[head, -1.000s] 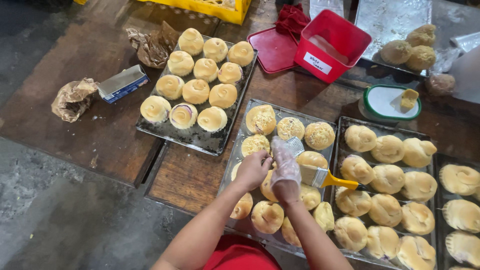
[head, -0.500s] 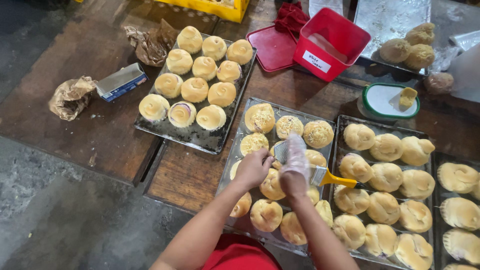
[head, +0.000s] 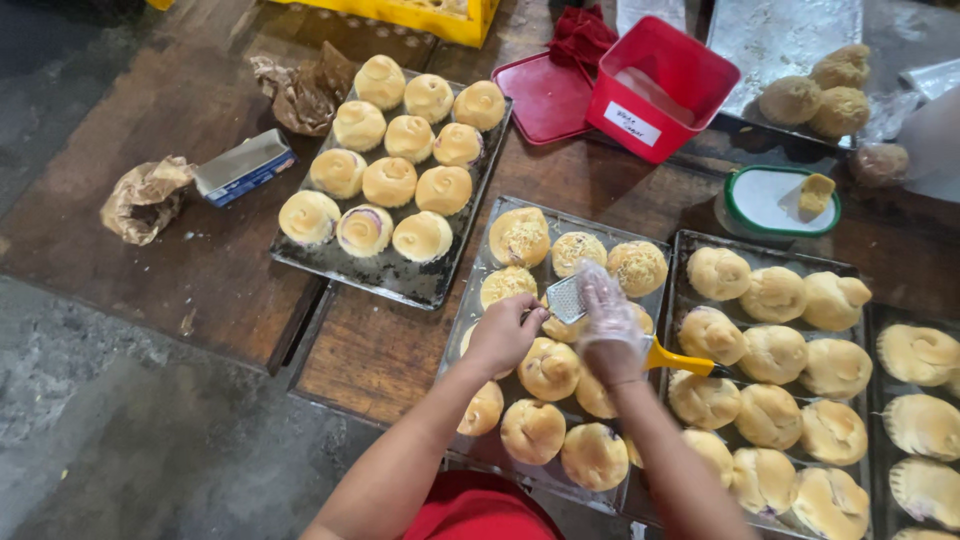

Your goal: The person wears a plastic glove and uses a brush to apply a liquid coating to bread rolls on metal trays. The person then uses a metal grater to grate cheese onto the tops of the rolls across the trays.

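Obs.: both hands over the middle rectangular metal baking tray [head: 478,290] of round golden buns, on a dark wooden tabletop [head: 180,260].

Left hand [head: 503,333], bare, fingers curled narrow, pinching the edge of a small flat metal grater [head: 566,298]. Grater held tilted just above the buns, between the two hands.

Right hand [head: 610,322], in a thin clear plastic glove, fingers closed against the grater face; what it presses there cannot be told. A yellow plastic handle [head: 680,360] sticks out from beneath this hand toward the right.

Three buns beyond the hands carry pale grated topping [head: 519,236]; the buns nearer the body look bare.

Beyond the left hand: second dark tray of swirled pale buns [head: 390,180]. Right of the right hand: further tray of knotted buns [head: 770,350]. Far beyond the right hand: red square plastic tub [head: 670,90], with a round green-rimmed white lid [head: 775,200] just beside it.
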